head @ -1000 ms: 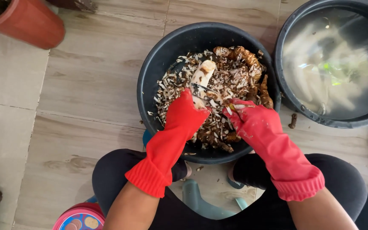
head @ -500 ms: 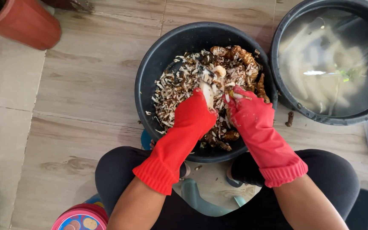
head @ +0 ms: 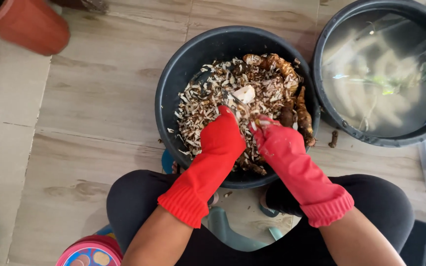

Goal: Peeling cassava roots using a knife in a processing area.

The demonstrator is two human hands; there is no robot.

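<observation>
Here, in the head view, the left hand (head: 223, 139), in a red rubber glove, sits over the middle of the dark basin (head: 176, 74), with its fingers curled tight around the lower end of a pale peeled root (head: 243, 93). The root's cut white end projects just beyond the fingertips, angled up and to the right, and lies over the bed of brown and white peelings (head: 198, 106). The right hand (head: 274, 140), also gloved in red, is just beside the left, its fingers closed narrow near the root's lower part; a tool in this grip cannot be confirmed, since the fingertips are covered with scraps. Unpeeled brown roots (head: 299, 116) lie along the right inner wall of the basin, apart from both hands. A second dark basin (head: 321, 59) stands to the right, filled with water and pale peeled roots (head: 371, 83). A terracotta pot (head: 30, 24) stands at the upper left on the tiled floor (head: 75, 123), and a pink lidded container (head: 90, 253) sits by the person's left knee. Compared with the frame half a second earlier, the right hand has moved left and lower, closer to the left hand, and the root's visible end now points more to the right. Compared with one second earlier, much less of the root shows above the left fingers.
</observation>
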